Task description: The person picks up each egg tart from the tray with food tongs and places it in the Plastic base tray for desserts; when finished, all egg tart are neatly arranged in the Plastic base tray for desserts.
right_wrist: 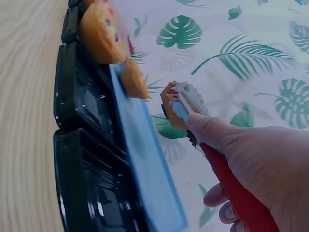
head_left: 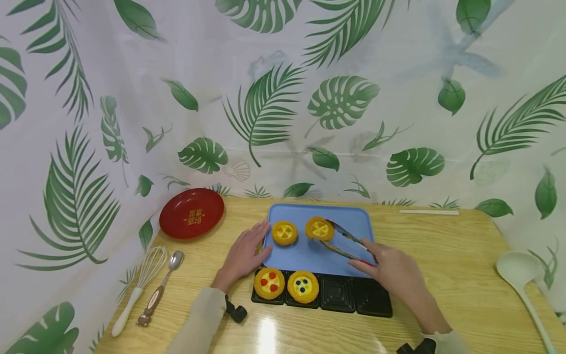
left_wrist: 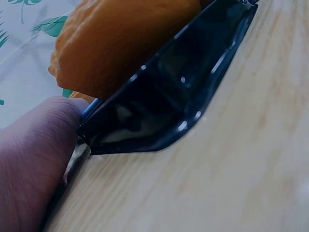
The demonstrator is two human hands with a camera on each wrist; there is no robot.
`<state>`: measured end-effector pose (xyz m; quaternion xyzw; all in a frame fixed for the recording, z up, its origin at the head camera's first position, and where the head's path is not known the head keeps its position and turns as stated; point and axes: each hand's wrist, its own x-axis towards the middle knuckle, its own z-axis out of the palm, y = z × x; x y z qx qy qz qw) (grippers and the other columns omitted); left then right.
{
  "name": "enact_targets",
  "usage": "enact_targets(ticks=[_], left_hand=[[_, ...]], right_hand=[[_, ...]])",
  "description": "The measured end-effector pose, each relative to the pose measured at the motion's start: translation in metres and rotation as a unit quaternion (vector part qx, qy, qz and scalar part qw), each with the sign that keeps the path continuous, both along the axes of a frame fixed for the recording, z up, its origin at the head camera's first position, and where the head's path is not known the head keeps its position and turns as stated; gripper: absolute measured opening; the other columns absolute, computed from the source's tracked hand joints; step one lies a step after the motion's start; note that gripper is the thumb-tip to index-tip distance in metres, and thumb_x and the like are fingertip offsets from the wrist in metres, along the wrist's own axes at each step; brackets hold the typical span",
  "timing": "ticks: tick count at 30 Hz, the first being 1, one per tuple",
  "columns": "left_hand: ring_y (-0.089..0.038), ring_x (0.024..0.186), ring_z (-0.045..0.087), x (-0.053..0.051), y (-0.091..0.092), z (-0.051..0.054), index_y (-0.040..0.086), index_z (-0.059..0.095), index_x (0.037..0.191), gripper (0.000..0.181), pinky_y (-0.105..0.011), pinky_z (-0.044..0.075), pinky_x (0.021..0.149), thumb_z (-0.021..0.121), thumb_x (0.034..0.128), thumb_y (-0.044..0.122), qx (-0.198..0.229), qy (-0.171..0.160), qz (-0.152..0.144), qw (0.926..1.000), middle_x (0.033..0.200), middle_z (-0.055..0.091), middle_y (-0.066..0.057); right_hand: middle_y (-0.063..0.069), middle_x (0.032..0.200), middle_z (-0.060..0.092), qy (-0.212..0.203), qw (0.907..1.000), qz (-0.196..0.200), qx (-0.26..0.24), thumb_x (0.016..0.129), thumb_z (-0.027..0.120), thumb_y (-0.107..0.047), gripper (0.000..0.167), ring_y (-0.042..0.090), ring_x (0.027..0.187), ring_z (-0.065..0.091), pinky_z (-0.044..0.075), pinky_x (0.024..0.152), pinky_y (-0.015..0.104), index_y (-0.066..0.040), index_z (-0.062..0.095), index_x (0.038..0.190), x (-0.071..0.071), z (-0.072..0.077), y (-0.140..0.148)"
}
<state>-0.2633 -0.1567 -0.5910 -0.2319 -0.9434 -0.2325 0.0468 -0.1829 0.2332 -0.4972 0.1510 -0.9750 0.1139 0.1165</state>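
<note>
Four tarts are seen, two of them topped with yellow pieces and two with berries. The tongs [head_left: 347,234] are gripped in the right hand [head_left: 395,268], their red handle enclosed between thumb and curled fingers. Between their tips the right-hand yellow tart [head_left: 319,229] is caught; in the right wrist view it is shown lifted above the tray [head_left: 289,260], with a gap beneath. By its side, on the blue surface, the other yellow tart [head_left: 284,233] is left resting.

The left hand [head_left: 245,250] is laid open at the tray's left edge, its fingers extended and the thumb spread. In the left wrist view the thumb is seen close by the corner of the pan [head_left: 373,295]. In this black pan, set along the tray's near side, the two left cups are filled by the red-berry tart [head_left: 269,283] and, next to it, the blue-berry tart [head_left: 302,287].

On the wooden table [head_left: 464,255], a red plate [head_left: 177,216], a whisk [head_left: 128,309] and a spoon [head_left: 155,297] are placed at the left; a white stick [head_left: 429,212] and a ladle [head_left: 519,268] are placed at the right. Behind, a leaf-printed cloth [head_left: 398,98] is hung.
</note>
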Motion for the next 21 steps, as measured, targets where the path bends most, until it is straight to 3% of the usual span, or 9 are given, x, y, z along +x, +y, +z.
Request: enact_targets(ticks=[4, 9, 18, 21], left_hand=[[-0.025, 0.159, 0.025, 0.002, 0.0, -0.001, 0.016, 0.026, 0.167, 0.071, -0.047, 0.021, 0.128, 0.048, 0.1069, 0.048, 0.001, 0.001, 0.002, 1.0, 0.171, 0.027, 0.002], [-0.023, 0.159, 0.024, 0.003, -0.001, 0.0, 0.018, 0.026, 0.167, 0.072, -0.046, 0.02, 0.129, 0.048, 0.1067, 0.049, 0.002, -0.003, 0.004, 1.0, 0.171, 0.024, 0.005], [-0.025, 0.159, 0.025, 0.001, -0.001, -0.001, 0.015, 0.027, 0.167, 0.072, -0.049, 0.021, 0.128, 0.048, 0.1067, 0.05, 0.006, 0.0, -0.004, 1.0, 0.172, 0.026, 0.002], [-0.026, 0.158, 0.026, 0.001, 0.0, -0.001, 0.014, 0.028, 0.166, 0.072, -0.049, 0.022, 0.128, 0.049, 0.1065, 0.049, 0.009, 0.005, -0.006, 0.9999, 0.171, 0.027, 0.001]], right_hand=[[-0.008, 0.068, 0.049, -0.001, 0.9999, 0.002, -0.01, 0.087, 0.078, -0.056, 0.066, 0.006, 0.051, 0.038, 0.031, 0.041, 0.025, -0.011, 0.07, 0.134, 0.018, 0.009, 0.01], [-0.012, 0.071, 0.047, 0.003, 1.0, 0.0, -0.007, 0.085, 0.079, -0.058, 0.068, 0.005, 0.051, 0.033, 0.028, 0.042, 0.024, -0.014, 0.07, 0.136, 0.046, 0.015, 0.023], [-0.015, 0.069, 0.04, -0.038, 0.9989, -0.029, 0.002, 0.085, 0.077, -0.062, 0.063, 0.002, 0.049, 0.028, 0.026, 0.043, 0.023, -0.022, 0.071, 0.134, 0.095, 0.016, 0.032], [-0.013, 0.068, 0.041, -0.072, 0.9963, -0.047, 0.009, 0.084, 0.076, -0.065, 0.064, 0.005, 0.048, 0.03, 0.026, 0.043, 0.024, -0.023, 0.072, 0.132, 0.107, 0.011, 0.031]])
